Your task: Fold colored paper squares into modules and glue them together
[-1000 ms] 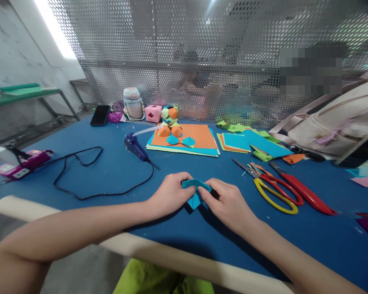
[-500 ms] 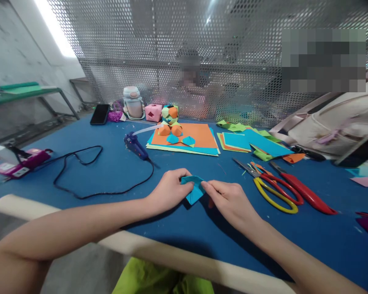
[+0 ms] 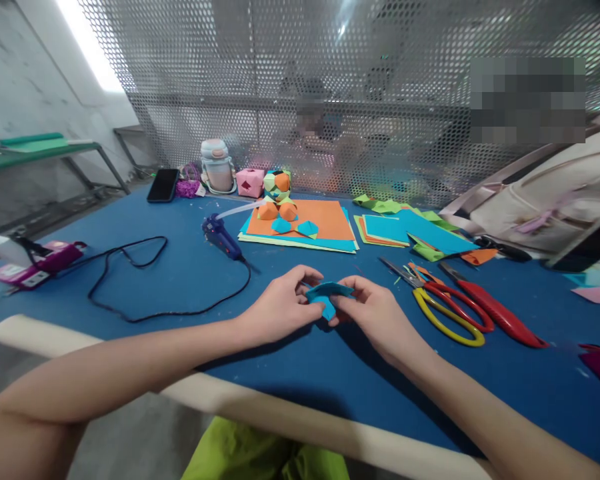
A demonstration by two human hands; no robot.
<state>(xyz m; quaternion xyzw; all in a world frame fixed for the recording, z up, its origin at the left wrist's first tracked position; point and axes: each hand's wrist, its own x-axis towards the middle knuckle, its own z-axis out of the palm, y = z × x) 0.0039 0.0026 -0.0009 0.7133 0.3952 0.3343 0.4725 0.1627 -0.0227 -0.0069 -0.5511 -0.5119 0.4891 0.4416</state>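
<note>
A small folded teal paper piece point(image 3: 329, 295) is held between both hands just above the blue table point(image 3: 180, 280). My left hand point(image 3: 283, 307) pinches its left side with thumb and fingers. My right hand point(image 3: 375, 313) grips its right side, fingers curled round the edge. The lower tip of the paper pokes down between the two hands.
Yellow-handled scissors point(image 3: 447, 313) and a red-handled pair point(image 3: 495, 310) lie right of my hands. A blue glue gun point(image 3: 221, 235) with a black cord point(image 3: 130, 280) lies at left. Stacked coloured paper sheets point(image 3: 325, 230), a paper ball point(image 3: 277, 185), a bottle point(image 3: 217, 167), a phone point(image 3: 163, 185) and a backpack point(image 3: 545, 200) stand farther back.
Both hands have lifted the teal paper off the table and closed in on it; the paper has turned, showing a curved folded top edge.
</note>
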